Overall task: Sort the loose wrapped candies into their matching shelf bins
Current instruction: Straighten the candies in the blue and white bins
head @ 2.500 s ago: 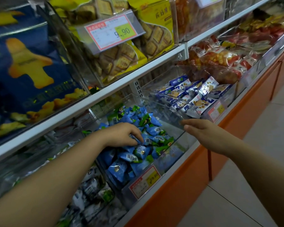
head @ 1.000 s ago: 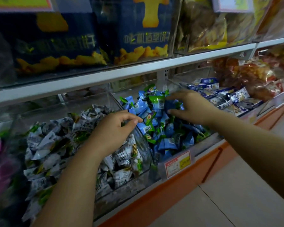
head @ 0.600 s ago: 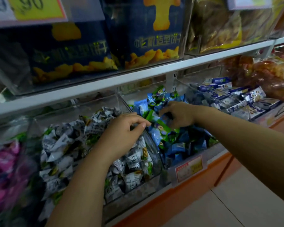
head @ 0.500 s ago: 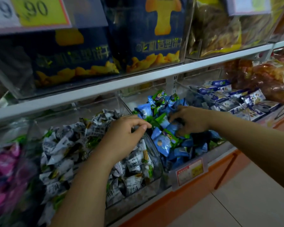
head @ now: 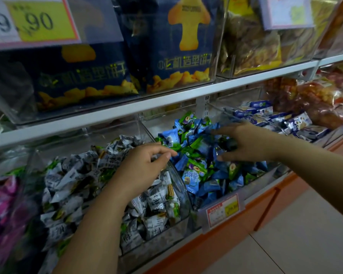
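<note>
Blue-and-green wrapped candies [head: 196, 175] fill the middle clear bin [head: 261, 178]. Grey-white wrapped candies [head: 67, 184] fill the bin to its left. A clear divider [head: 178, 180] separates the two. My left hand [head: 143, 169] hovers at the divider's top edge, fingers curled and thumb tip near the fingertips; I see nothing between them. Over the blue pile, my right hand [head: 248, 143] has its index finger stretched out. Its thumb and other fingers pinch a dark wrapped candy [head: 229, 144].
Pink candies [head: 0, 204] lie in the far-left bin, and blue-white snack packs [head: 289, 123] in the bin to the right. A price tag [head: 223, 211] hangs on the blue bin's front. Dark blue snack bags [head: 166, 56] stand on the upper shelf. An orange cabinet [head: 236, 234] and tiled floor [head: 305, 244] lie below.
My right hand has lifted slightly off the blue pile and opened its index finger, with a dark candy now between its fingers. My left hand stays at the divider.
</note>
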